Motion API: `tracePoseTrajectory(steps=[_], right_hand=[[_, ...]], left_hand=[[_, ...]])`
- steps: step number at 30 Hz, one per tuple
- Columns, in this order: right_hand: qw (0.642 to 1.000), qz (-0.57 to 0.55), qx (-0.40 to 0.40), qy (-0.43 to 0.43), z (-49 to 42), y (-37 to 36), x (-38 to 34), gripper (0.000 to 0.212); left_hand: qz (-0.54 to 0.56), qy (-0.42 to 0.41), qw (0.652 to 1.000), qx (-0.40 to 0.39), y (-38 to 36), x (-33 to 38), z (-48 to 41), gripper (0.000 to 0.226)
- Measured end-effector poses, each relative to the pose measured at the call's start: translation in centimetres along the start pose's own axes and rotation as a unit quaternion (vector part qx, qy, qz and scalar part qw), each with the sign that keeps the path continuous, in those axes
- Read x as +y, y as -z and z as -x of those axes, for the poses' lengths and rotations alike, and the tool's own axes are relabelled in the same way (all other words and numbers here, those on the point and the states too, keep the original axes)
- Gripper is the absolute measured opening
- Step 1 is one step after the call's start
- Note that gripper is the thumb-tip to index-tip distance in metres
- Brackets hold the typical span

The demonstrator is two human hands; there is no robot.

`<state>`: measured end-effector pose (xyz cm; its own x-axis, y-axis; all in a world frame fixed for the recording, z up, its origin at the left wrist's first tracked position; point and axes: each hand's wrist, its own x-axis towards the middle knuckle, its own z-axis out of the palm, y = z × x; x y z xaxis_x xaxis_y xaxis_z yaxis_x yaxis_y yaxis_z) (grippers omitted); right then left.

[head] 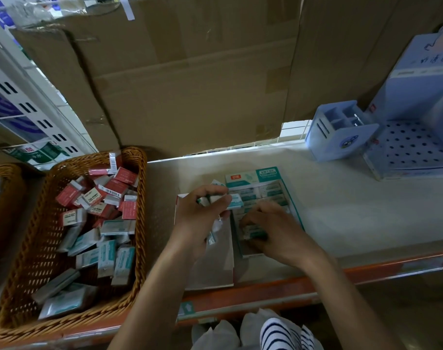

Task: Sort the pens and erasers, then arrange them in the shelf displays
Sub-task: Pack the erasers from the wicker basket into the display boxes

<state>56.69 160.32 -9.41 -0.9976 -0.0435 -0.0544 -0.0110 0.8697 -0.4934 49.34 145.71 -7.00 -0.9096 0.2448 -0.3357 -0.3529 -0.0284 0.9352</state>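
Observation:
A wicker basket (139,173) on the left holds several loose erasers, red-sleeved ones (119,184) at the back and teal-sleeved ones (106,256) at the front. My left hand (202,213) grips a few teal erasers (235,200) above the shelf. My right hand (268,228) rests its fingertips on a teal eraser (257,234) inside the teal display box (263,174), which holds rows of the same erasers. A red and white box (215,263) lies flat beside it, partly under my left forearm.
A blue pen display stand (415,150) with a perforated base and a small blue compartment holder (341,130) stand at the shelf's right. Large cardboard boxes (190,72) fill the back. A second wicker basket (5,178) sits at the far left. The orange shelf edge (265,289) runs along the front.

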Motion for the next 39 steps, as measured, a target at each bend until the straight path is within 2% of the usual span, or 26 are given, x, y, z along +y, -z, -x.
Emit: tracePoseTrajectory(steps=[4,9,12,14,16,17,21,24,30,33,39], right_hand=[[0.999,-0.033,-0.017,-0.014,-0.2,0.1,0.7,0.034],[1.0,-0.026,-0.008,-0.013,0.0,0.0,0.8,0.027],[0.995,-0.073,0.064,-0.011,0.0,0.1,0.7,0.024],[0.978,-0.156,0.136,-0.033,-0.1,0.3,0.6,0.039],[0.954,-0.249,0.166,-0.028,-0.1,0.7,0.5,0.059],[0.95,-0.262,0.17,-0.014,-0.1,0.7,0.5,0.062],[0.967,-0.155,0.197,0.034,-0.1,1.1,1.5,0.042],[0.974,-0.106,0.199,0.015,0.6,2.0,3.1,0.042],[0.992,-0.029,0.114,-0.045,2.7,3.8,5.3,0.035],[0.995,0.006,0.08,-0.058,2.9,3.4,5.5,0.035],[0.993,0.045,0.103,-0.022,2.8,2.2,5.2,0.036]], left_hand=[[0.033,0.028,0.999,-0.006,0.0,0.1,0.0,0.014],[0.05,0.039,0.997,-0.051,0.0,0.4,0.3,0.035],[0.036,0.024,0.997,-0.063,0.2,0.3,0.4,0.029],[0.029,0.017,0.997,-0.069,0.2,0.2,0.5,0.026],[0.018,0.008,0.997,-0.075,0.0,0.3,0.7,0.026],[0.009,0.001,0.997,-0.082,-0.2,0.4,0.8,0.027],[-0.056,-0.029,0.992,-0.113,-0.9,0.6,1.2,0.033],[-0.081,-0.025,0.992,-0.097,-1.1,0.4,0.8,0.031],[-0.026,0.009,0.997,-0.074,-1.9,0.3,0.8,0.042],[-0.04,0.018,0.995,-0.086,-2.6,0.1,0.7,0.032],[-0.082,0.013,0.992,-0.092,-3.1,-0.5,0.6,0.03]])
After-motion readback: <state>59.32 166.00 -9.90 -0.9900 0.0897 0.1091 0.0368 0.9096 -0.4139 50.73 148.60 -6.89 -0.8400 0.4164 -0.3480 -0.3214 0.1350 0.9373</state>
